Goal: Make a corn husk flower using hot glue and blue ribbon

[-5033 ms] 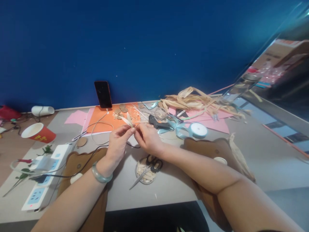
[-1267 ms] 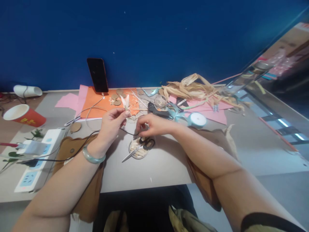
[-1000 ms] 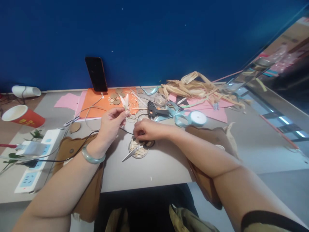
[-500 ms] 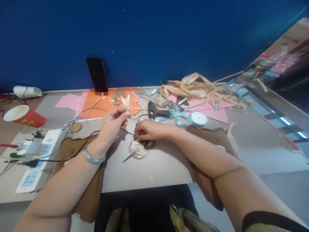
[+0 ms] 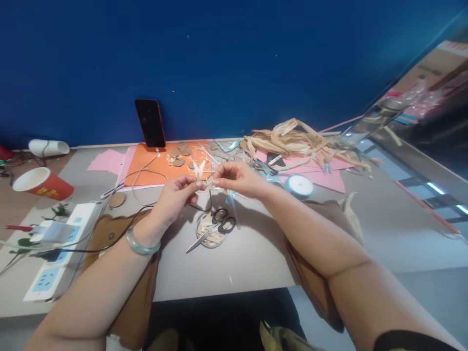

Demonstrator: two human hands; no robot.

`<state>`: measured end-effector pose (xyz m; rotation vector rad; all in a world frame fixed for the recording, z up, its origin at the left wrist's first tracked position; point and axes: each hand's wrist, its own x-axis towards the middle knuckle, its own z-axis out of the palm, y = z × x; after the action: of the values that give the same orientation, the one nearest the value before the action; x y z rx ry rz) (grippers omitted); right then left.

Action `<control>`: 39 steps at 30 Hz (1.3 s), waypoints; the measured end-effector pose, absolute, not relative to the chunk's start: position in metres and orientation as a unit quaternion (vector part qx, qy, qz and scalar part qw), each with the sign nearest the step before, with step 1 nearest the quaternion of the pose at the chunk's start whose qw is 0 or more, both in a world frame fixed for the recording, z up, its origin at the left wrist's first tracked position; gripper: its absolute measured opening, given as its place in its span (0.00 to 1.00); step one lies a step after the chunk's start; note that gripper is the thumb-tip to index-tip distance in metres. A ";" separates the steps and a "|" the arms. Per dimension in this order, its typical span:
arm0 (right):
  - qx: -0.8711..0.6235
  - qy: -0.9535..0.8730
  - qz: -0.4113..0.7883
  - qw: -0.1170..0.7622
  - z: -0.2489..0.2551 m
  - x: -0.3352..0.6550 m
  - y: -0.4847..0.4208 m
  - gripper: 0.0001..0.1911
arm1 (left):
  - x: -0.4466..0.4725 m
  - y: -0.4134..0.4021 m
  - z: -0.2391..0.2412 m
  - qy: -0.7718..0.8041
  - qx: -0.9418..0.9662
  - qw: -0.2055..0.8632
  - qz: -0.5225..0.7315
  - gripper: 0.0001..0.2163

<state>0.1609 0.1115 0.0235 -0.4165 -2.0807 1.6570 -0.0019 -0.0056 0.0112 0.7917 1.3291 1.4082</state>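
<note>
My left hand (image 5: 179,197), with a jade-coloured bangle on its wrist, is closed in a pinch on a small pale flower-like piece of pointed petals (image 5: 198,169), which points upward. Close beside it my right hand (image 5: 239,179) is pinched too, its fingertips near the left ones; whatever lies between them is too small to make out. Below both hands, black-handled scissors (image 5: 222,222) lie slanted across a round dish (image 5: 198,225) of short pale cut strips (image 5: 214,239). My right hand largely hides the glue gun behind it.
A phone (image 5: 150,123) leans against the blue wall. Orange paper (image 5: 141,163) bears round wooden slices (image 5: 179,161). Dried husks (image 5: 292,134), pink paper (image 5: 332,179) and a light-blue ribbon roll (image 5: 300,186) lie right. A paper cup (image 5: 54,187) and power strip (image 5: 47,273) stand left.
My right hand has lifted from over the dish and scissors up to my left fingertips, uncovering the scissor handles. My left hand still holds the flower-like piece, slightly lower in view.
</note>
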 end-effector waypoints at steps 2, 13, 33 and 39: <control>-0.165 -0.747 0.593 0.252 0.023 0.160 0.111 0.14 | -0.001 -0.005 0.012 0.537 0.321 0.526 0.576 0.14; -0.141 -0.851 0.349 0.365 0.021 0.162 0.100 0.09 | -0.004 -0.003 0.012 0.494 0.269 0.566 0.603 0.13; -0.170 -0.528 0.832 0.017 0.013 0.155 0.100 0.15 | 0.003 -0.011 0.009 0.507 0.454 0.365 0.636 0.10; -0.191 -0.500 0.844 0.043 0.015 0.154 0.099 0.14 | 0.003 -0.011 0.008 0.506 0.443 0.366 0.643 0.10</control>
<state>0.1537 0.0993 0.0146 -0.5834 -1.5291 2.5801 0.0026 -0.0108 0.0076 1.1385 1.2996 1.6538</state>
